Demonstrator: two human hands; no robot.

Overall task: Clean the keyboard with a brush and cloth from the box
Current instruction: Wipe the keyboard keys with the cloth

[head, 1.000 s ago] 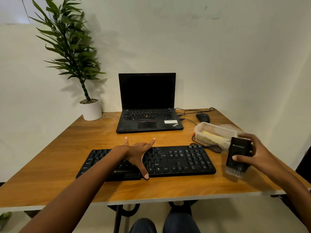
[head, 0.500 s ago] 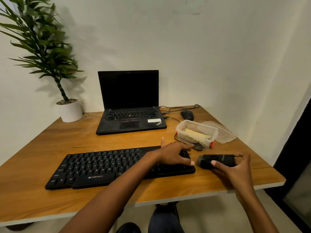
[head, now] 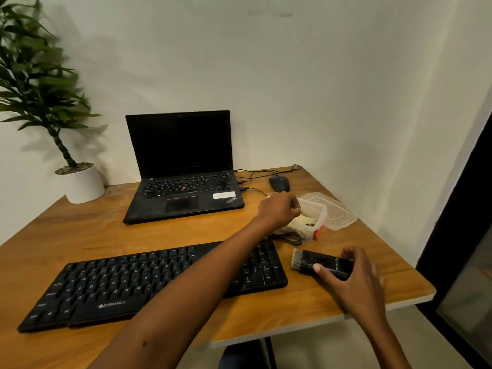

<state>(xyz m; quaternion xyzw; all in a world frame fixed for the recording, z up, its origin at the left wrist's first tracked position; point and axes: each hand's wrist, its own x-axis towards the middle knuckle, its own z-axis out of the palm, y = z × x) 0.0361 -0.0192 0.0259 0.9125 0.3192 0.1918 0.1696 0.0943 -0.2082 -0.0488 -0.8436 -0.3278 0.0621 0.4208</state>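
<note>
Moved since the earlier frame: left hand (head: 279, 211), from the right end of the keyboard (head: 133, 283) up to the box (head: 318, 218); its forearm now crosses over the keys. Head view, single entry. Left hand: at the near-left end of the clear plastic box, right of centre in the frame, fingers curled at the rim; whether they grip anything cannot be told. Cloth (head: 302, 222): pale yellow, lying inside the box, partly hidden by that hand. Right hand (head: 356, 275): lower right, thumb on the near side and fingers on the far side of the brush (head: 319, 263), pinching it. Brush: black body lying flat and lengthwise just right of the keyboard, bristles pointing left toward it. Keyboard: black, along the front of the wooden tabletop (head: 80, 235). Lid (head: 340, 215): clear, lying just right of the box. Cable (head: 290, 238): black, coiled between box and keyboard. Laptop (head: 181, 169): open, screen dark, centre rear. Mouse (head: 279, 183): right of the laptop. Potted plant (head: 80, 185): white pot, upper left.
</note>
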